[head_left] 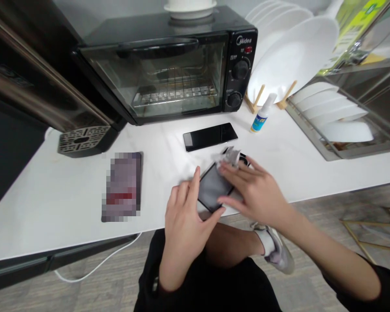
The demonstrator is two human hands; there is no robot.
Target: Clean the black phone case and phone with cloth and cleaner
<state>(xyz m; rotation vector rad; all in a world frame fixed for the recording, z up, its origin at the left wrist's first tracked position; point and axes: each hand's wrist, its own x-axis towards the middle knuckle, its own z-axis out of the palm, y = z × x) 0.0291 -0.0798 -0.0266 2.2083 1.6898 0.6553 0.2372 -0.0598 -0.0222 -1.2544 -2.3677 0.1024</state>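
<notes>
My left hand [186, 216] grips a small black device with a grey screen [212, 184] by its lower left side. The thumb rests at its bottom corner and the fingers at its left edge. A round black part shows at the device's far right end, mostly covered. My right hand [251, 190] presses a crumpled whitish wipe [231, 157] against the far end of the screen. Behind them a black smartphone [210, 137] lies flat on the white counter [162, 147]. A small spray bottle [262, 115] with a blue label stands upright at the back right.
A black toaster oven [169, 78] stands at the back, with white plates [292, 52] in a wooden rack beside it. On the right is a sink [338, 151] with dishes. A tablet-like item [122, 186], its face pixelated, lies left, near a dark machine [84, 141].
</notes>
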